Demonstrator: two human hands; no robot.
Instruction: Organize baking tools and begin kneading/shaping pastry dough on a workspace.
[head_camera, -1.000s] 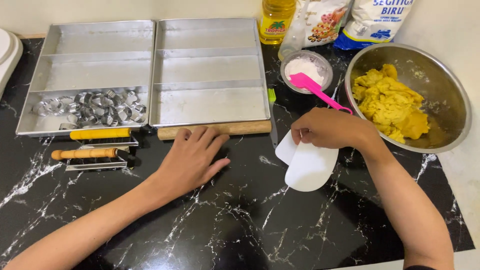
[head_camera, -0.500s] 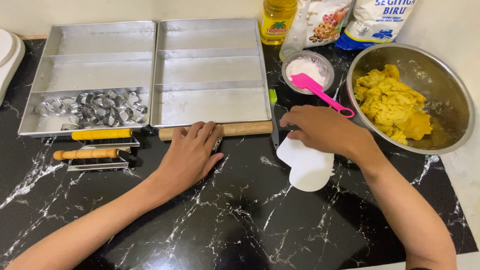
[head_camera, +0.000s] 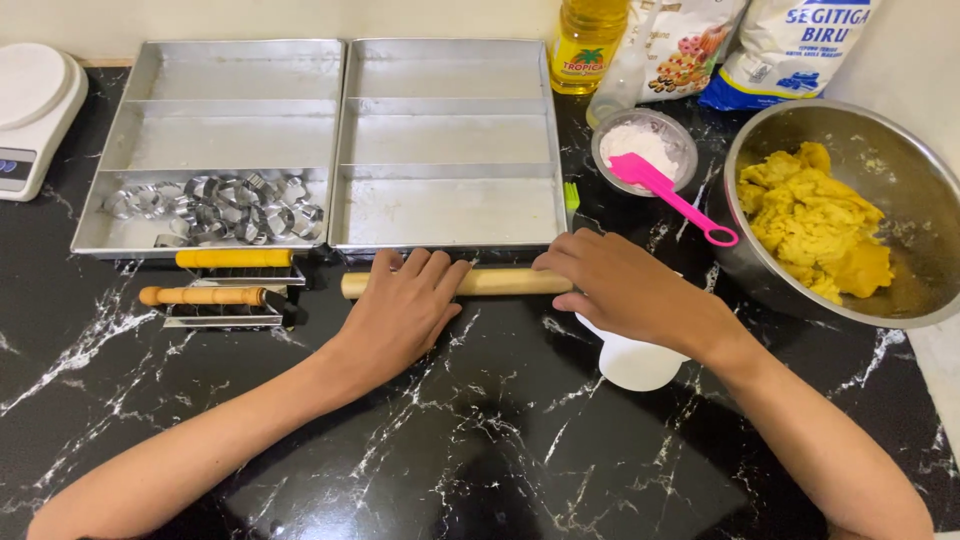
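Black marble-patterned countertop (head_camera: 480, 440) is filling the frame, with a person's two bare arms reaching in from the near edge. Both hands are meeting on a wooden rolling pin (head_camera: 500, 282) that is lying flat along the front edge of two metal baking trays (head_camera: 450, 140). The left hand (head_camera: 405, 310) is resting palm-down over the pin's left part, fingers spread and loose, not clenched. The right hand (head_camera: 630, 290) is covering the pin's right end, its fingers curling over the wood; whether they are gripping firmly cannot be told. A white plastic scraper (head_camera: 635, 362) is lying on the counter partly beneath the right wrist. Metal cookie cutters (head_camera: 215, 205) are sitting heaped in the nearest compartment of the left tray. Two wooden-handled tools (head_camera: 215, 280) are lying just in front of that tray. A steel bowl (head_camera: 900, 300) holding yellow dough (head_camera: 810, 215) is standing at the right, and beside it a small bowl of flour (head_camera: 645, 145) is carrying a pink spoon (head_camera: 675, 195). A bottle of oil (head_camera: 588, 40), bags (head_camera: 780, 45) and a white scale (head_camera: 35, 110) are lining the back.
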